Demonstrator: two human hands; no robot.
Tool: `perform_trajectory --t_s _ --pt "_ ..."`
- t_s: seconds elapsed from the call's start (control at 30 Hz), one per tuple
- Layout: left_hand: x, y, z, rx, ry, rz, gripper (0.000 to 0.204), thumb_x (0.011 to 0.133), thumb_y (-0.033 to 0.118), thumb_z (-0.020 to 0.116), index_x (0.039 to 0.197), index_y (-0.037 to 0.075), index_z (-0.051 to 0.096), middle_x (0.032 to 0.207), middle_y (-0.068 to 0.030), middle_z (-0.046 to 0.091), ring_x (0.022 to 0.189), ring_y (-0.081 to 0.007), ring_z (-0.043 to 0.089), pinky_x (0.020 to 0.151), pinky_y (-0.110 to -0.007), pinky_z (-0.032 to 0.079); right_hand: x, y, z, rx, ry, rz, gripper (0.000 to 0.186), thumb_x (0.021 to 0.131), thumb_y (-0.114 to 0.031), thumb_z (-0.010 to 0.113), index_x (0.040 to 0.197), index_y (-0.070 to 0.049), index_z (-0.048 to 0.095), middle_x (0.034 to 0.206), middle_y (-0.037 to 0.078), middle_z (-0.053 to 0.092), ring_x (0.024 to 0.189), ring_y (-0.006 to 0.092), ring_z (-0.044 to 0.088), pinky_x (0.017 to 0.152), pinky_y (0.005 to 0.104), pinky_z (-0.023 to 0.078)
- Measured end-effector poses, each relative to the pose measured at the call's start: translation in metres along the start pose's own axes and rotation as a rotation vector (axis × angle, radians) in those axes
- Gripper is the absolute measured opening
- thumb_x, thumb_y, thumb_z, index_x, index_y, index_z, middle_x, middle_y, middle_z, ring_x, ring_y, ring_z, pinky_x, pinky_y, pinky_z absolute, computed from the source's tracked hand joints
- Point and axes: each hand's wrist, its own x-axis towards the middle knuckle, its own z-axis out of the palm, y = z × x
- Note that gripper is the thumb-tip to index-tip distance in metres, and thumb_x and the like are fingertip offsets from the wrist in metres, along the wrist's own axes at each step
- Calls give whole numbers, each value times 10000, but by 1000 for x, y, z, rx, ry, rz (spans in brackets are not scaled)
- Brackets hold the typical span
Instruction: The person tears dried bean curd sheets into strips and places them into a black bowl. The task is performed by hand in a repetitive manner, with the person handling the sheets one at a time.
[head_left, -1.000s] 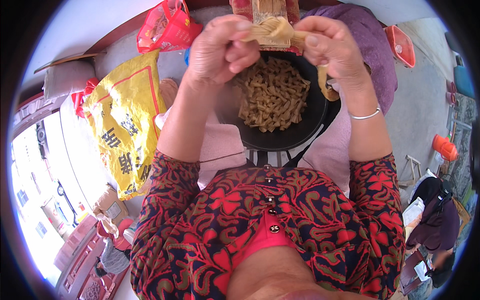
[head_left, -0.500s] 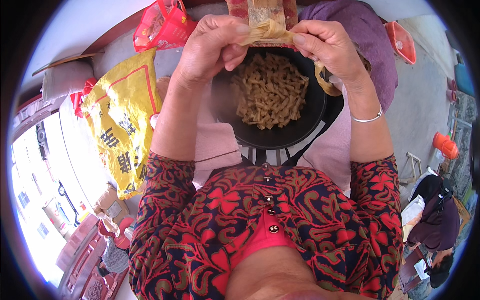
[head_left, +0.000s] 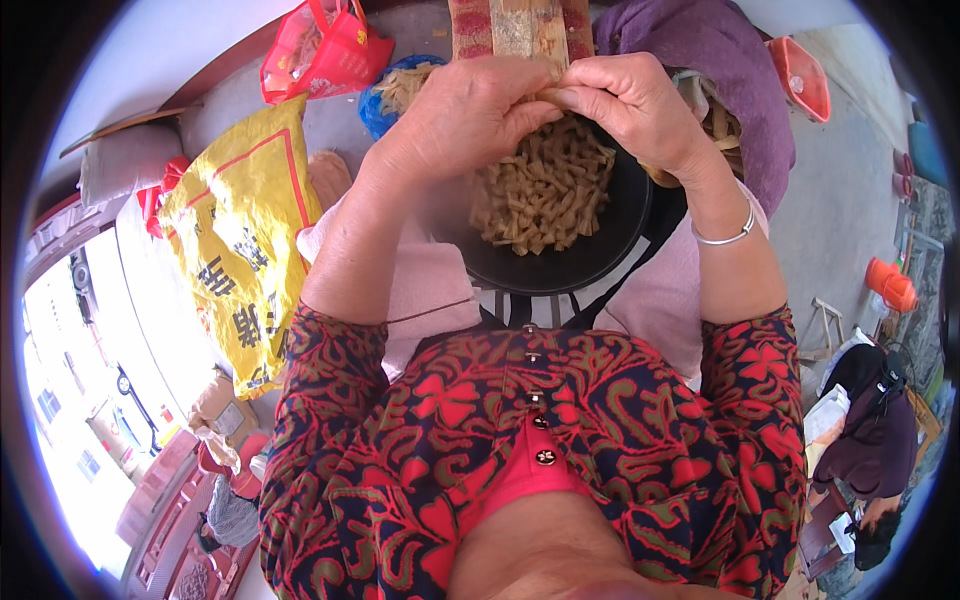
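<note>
My left hand, back upward, is closed on a tan strip above the black pan. My right hand pinches the strip beside it, fingertips close to those of my left; the strip is mostly hidden under both hands. Many small tan folded pieces lie in the black pan. Just beyond my hands stands a wooden board on a red patterned pad.
A blue bag holds tan material. A red bag and yellow sack lie left. Purple cloth bunches at right, near an orange-red basin. A person in dark clothing is at lower right.
My left hand has come down and inward toward my right, turning over the strip, which is now mostly covered. The blue bag behind it has come into sight. My right hand has moved slightly lower.
</note>
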Motion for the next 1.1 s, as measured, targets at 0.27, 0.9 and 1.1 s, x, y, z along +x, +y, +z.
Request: perform_trajectory --t_s 0.27,0.9,1.1 --pt "-3 -13 -9 53 -155 -106 256 940 314 575 950 58 580 762 -209 581 762 -445 561 630 -470 454 -6 0 -16 -86 42 102 212 899 -166 642 795 11 589 585 104 433 536 135 387 522 294 379" --pt "12 -35 -8 318 -163 -460 364 920 455 549 1090 158 671 896 -179 681 878 -410 638 750 -501 498 39 62 -8 -366 184 259 269 923 -225 590 748 -25 629 593 86 562 481 196 483 493 301 409" --pt "4 1 41 -353 225 -481 458 1034 379 378 1196 23 616 765 -87 672 711 -208 667 677 -330 527 26 -1 31 1031 86 706 253 962 -272 572 830 -59 609 584 -39 468 448 35 376 391 199 267"
